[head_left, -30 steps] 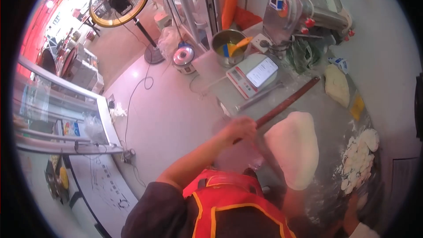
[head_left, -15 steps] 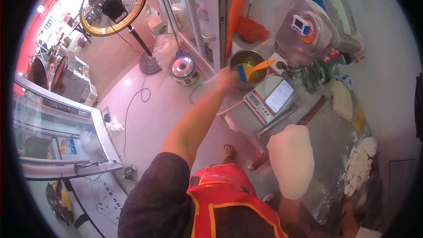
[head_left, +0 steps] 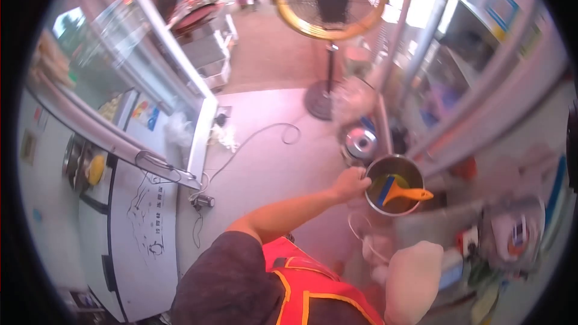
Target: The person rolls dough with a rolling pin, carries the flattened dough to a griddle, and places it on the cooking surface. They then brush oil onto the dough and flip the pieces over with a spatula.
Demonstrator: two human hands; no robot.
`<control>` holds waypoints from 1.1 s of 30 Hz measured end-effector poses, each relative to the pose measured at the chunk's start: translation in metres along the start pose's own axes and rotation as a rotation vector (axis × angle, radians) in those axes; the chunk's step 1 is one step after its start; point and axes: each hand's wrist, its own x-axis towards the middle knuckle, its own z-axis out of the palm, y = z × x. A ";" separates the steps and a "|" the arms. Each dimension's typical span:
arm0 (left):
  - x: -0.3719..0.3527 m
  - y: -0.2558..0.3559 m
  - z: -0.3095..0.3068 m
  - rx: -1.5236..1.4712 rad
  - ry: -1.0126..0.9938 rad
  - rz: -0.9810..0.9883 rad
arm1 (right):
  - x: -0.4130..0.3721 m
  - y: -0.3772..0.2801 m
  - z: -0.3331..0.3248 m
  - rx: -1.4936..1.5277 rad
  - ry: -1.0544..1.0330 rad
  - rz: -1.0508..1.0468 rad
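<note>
In the head view, the left hand [head_left: 351, 183] has its fingers closed on the left side of the metal pot [head_left: 409, 168]. A second ago the same hand gripped a wooden rod; half a second ago it had reached the pot. Since then the view has swung, and the pot sits farther from the socket box [head_left: 468, 242], which is now below it and to its right, and nearer the silver-lidded cooker [head_left: 362, 142], just beside it at upper left. The pot thus seems to be shifting with the hand, so in the work now under way the left hand is given over to the pot alone. Motion blurs the surface beneath, so whether the pot is lifted or slid along is hard to say.

The pot's round mouth faces up toward the camera, its depth running away from view. The brush [head_left: 409, 194] leans in it with its blue head inside, left of centre; its long axis runs nearly straight across, and the orange handle points right, over the pot's rim.

Below the pot, the pale dough [head_left: 413, 283] stands lengthwise, its long axis running up the view and tipped slightly right. The right hand does not show, so its fingers cannot be told.
</note>
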 end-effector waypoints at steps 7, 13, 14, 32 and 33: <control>0.022 -0.086 -0.282 0.135 0.227 -0.073 | 0.186 -0.230 0.012 -0.225 -0.069 -0.243; 0.061 -0.159 -0.512 0.425 0.689 -0.185 | 0.340 -0.395 0.081 0.362 0.078 -0.517; 0.070 -0.169 -0.548 0.458 0.732 -0.223 | 0.368 -0.418 0.100 0.466 0.051 -0.543; 0.394 -0.239 -1.069 0.017 1.178 -0.326 | 0.915 -0.802 0.270 0.694 0.052 -0.842; 0.421 -0.241 -1.095 0.013 1.170 -0.332 | 0.944 -0.822 0.280 0.687 0.053 -0.849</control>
